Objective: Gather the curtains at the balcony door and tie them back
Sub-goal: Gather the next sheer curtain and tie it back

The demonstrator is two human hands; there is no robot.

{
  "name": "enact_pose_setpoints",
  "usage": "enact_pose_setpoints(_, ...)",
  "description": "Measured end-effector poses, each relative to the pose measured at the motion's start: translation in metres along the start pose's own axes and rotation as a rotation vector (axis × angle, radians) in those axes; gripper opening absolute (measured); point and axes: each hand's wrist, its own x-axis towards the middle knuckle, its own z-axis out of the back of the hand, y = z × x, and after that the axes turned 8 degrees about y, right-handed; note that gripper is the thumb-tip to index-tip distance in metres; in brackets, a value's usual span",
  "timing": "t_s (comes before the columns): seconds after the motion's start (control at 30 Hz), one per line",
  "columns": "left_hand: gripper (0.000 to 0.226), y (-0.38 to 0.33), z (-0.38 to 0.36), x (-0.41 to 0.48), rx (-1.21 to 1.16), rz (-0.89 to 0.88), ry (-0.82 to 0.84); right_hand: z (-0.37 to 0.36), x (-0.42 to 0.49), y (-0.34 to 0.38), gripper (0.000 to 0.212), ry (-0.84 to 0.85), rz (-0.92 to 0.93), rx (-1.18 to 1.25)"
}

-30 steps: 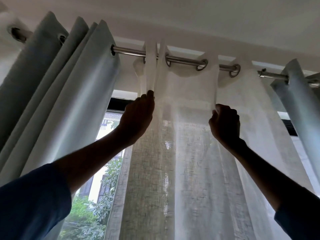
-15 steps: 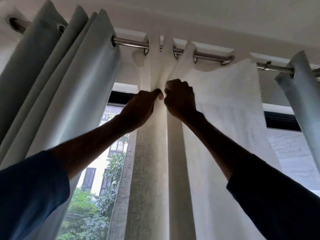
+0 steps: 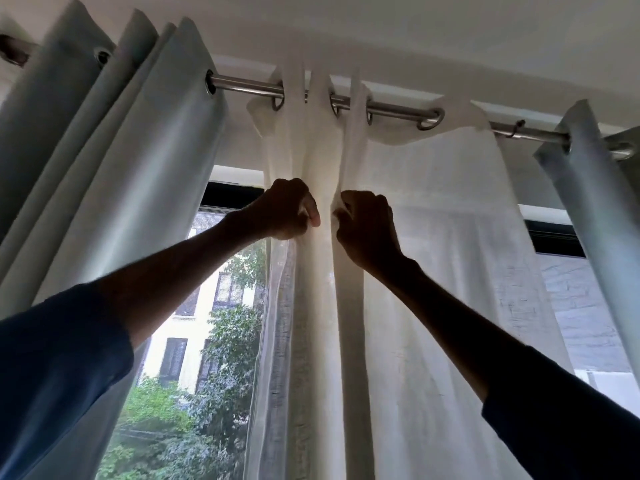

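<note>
Mid-frame, the left hand (image 3: 282,209) and right hand (image 3: 369,228) each clench folds of the sheer curtain (image 3: 320,157), bunched between the two grips and hanging from the rod (image 3: 242,85) above.

Your arms reach upward, hands just apart. Your left hand (image 3: 284,209) and right hand (image 3: 367,226), fingers curled, each pinch folds of the sheer white fabric curtain (image 3: 433,254).
</note>
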Motion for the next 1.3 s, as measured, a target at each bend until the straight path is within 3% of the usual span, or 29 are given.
enact_pose_setpoints(0.1,0.03,-0.008,0.007,0.003,-0.07,0.04,0.093,-0.007,-0.008,0.002,0.05,0.007,-0.001,0.023)
enact_pose_setpoints(0.2,0.016,-0.013,0.011,0.007,-0.221,0.135,0.124,-0.011,-0.013,0.008,0.052,-0.029,0.017,0.011)
enact_pose_setpoints(0.33,0.016,-0.015,0.009,0.002,-0.328,0.206,0.096,-0.015,-0.018,0.012,0.028,0.002,0.037,-0.001)
enact_pose_setpoints(0.4,0.021,-0.014,0.004,-0.003,-0.35,0.204,0.055,-0.016,-0.022,0.014,0.031,0.014,0.043,0.006)
enact_pose_setpoints(0.47,0.033,-0.013,-0.001,-0.005,-0.346,0.194,-0.009,-0.019,-0.025,0.015,0.031,0.038,0.041,-0.005)
enact_pose_setpoints(0.53,0.051,-0.012,-0.007,-0.005,-0.315,0.163,-0.068,-0.022,-0.027,0.016,0.018,0.064,0.042,-0.044)
enact_pose_setpoints(0.67,0.024,-0.016,-0.014,-0.009,-0.222,0.081,-0.181,-0.025,-0.027,0.017,0.018,0.052,0.098,-0.043)
enact_pose_setpoints(0.77,0.043,-0.017,-0.013,-0.016,-0.274,-0.049,-0.185,-0.025,-0.027,0.014,0.015,0.099,0.121,-0.061)
enact_pose_setpoints(0.83,0.039,-0.016,-0.012,-0.017,-0.218,-0.084,-0.147,-0.025,-0.028,0.01,0.014,0.109,0.122,-0.027)
enact_pose_setpoints(0.97,0.014,-0.019,-0.008,-0.008,-0.181,-0.037,-0.065,-0.023,-0.037,0.009,0.015,0.11,0.12,0.123)
enact_pose_setpoints(1.07,0.015,-0.019,-0.008,0.003,-0.182,0.073,-0.025,-0.021,-0.043,0.009,0.032,0.164,0.075,0.259)
enact_pose_setpoints(1.17,0.024,-0.022,-0.014,0.009,-0.196,0.18,-0.061,-0.012,-0.044,0.0,0.024,0.24,0.074,0.336)
enact_pose_setpoints(1.23,0.029,-0.023,-0.019,0.009,-0.202,0.183,-0.088,0.001,-0.042,-0.018,0.021,0.151,0.038,0.308)
enact_pose_setpoints(1.3,0.029,-0.021,-0.021,0.009,-0.204,0.175,-0.103,0.015,-0.04,-0.046,0.031,-0.033,-0.072,0.174)
